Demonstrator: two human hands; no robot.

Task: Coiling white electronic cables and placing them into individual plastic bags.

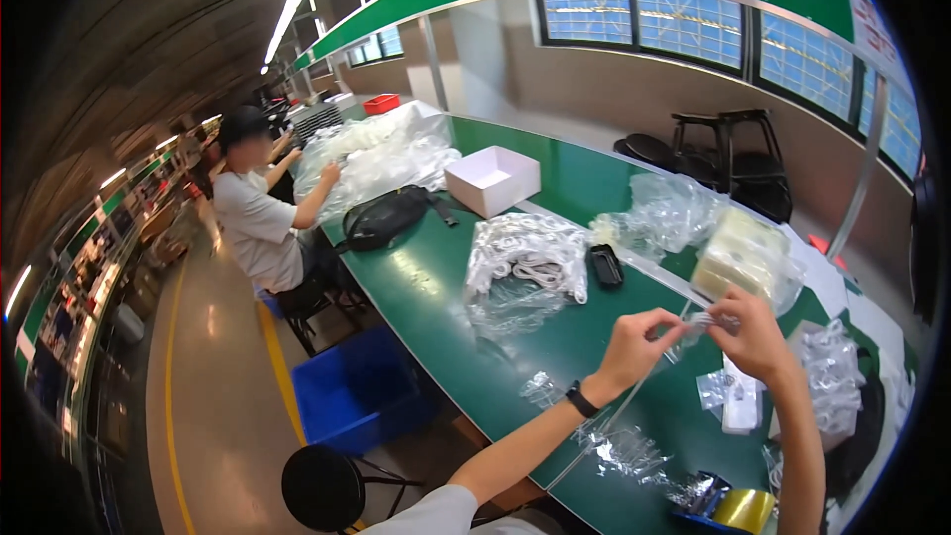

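Note:
Over the green table (436, 282), both of my hands are closed around a small clear plastic bag (696, 325) with something whitish in it, too small to make out. My left hand (639, 345), a black band on its wrist, pinches the bag's near-left side. The right side is held between the fingertips of my right hand (751, 335). Below the hands lie a flat white packet (741, 398) and scattered clear small bags (626, 451). A large bag of coiled white cables (527, 263) rests to the left, with a small black object (606, 266) beside it.
A tape dispenser with yellow tape (743, 510) sits at the near edge. Farther off are a pale stack in plastic (743, 253), a white open box (493, 181) and a black bag (386, 218). A blue bin (355, 391) and a stool (323, 488) stand left; a co-worker (260, 208) sits beyond.

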